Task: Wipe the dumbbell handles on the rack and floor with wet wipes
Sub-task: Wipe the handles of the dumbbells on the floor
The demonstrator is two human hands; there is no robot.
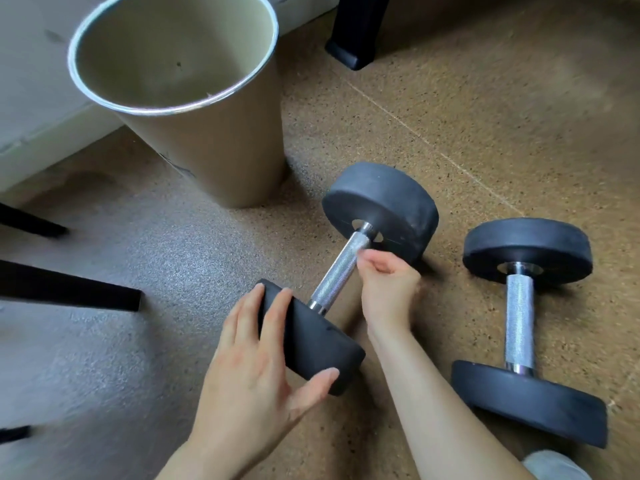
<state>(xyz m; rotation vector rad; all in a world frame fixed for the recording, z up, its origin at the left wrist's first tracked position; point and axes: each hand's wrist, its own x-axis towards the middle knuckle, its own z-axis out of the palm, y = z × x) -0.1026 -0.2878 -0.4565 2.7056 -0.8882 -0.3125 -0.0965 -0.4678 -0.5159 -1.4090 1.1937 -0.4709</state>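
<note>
Down on the floor [450, 116] beside the bin [214, 150], we steady the near dumbbell [337, 273] with our left hand [249, 355] spread flat across its closest weight [311, 337], likely to stop rolling. Our right hand [388, 282] curls beside the handle [349, 252]; whether it holds a wipe, we cannot tell.

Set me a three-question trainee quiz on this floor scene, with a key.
1. How many dumbbells lie on the floor?
2. True or false: the left hand rests on the left dumbbell's handle.
3. What stands just beyond the left dumbbell? A) bin B) bottle C) kettlebell

Key: 1. Two. 2. False: it rests on the near end weight. 3. A.
</note>
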